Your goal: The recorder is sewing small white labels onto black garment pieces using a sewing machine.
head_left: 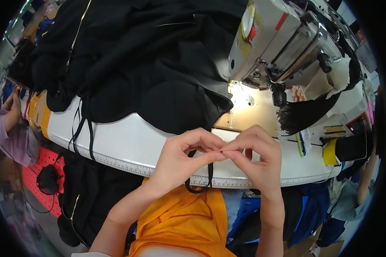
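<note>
My left hand point(180, 158) and my right hand point(261, 160) meet above the front edge of the white table, thumbs and forefingers pinched tip to tip. A thin black strap point(210, 173) runs through my left hand and hangs in a loop below it. Whatever lies between the right fingertips is too small to make out. Just beyond the hands, a black garment point(171, 103) with moulded cup shapes spreads over the table, its right tip beside the lit needle area of a sewing machine point(270, 47).
A ruler tape point(116, 161) follows the table's front edge. Black fabric with a gold zipper point(76, 45) is heaped behind. Right of the machine are a frayed black piece point(304, 115), pens point(302, 145) and a yellow tape roll point(330, 152). People sit at both sides.
</note>
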`<state>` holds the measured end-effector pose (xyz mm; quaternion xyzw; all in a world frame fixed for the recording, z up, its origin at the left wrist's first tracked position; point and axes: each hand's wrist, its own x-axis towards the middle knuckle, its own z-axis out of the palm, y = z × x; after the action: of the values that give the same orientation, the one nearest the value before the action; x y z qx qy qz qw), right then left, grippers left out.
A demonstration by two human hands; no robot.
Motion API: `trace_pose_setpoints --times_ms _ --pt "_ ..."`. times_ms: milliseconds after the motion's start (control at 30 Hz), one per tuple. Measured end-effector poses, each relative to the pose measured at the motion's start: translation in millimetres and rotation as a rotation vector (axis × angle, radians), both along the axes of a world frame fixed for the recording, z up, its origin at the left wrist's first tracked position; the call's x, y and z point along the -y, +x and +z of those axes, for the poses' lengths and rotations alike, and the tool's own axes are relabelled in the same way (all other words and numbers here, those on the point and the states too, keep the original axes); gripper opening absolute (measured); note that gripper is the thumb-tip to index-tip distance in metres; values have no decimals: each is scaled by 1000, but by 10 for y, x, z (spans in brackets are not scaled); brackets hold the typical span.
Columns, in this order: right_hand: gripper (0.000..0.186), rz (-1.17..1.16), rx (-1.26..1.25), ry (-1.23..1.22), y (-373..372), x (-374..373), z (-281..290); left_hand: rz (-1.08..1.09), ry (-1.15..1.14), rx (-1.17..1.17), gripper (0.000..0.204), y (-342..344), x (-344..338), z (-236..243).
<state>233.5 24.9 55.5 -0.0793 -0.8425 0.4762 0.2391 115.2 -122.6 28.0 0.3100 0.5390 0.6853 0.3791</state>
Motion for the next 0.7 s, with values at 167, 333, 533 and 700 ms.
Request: trace_pose_setpoints --times_ms 167,333,533,700 --pt "16 23 -104 -136 15 -61 -66 -46 32 2 10 -39 33 -1" --pt "22 60 79 111 -9 -380 -75 135 100 -864 12 -342 -87 284" --pt "31 16 198 608 -294 -733 -369 -74 28 -1683 10 -970 -728 379" --pt "38 47 361 877 -234 -683 -553 -384 -155 -1830 10 -920 -729 241"
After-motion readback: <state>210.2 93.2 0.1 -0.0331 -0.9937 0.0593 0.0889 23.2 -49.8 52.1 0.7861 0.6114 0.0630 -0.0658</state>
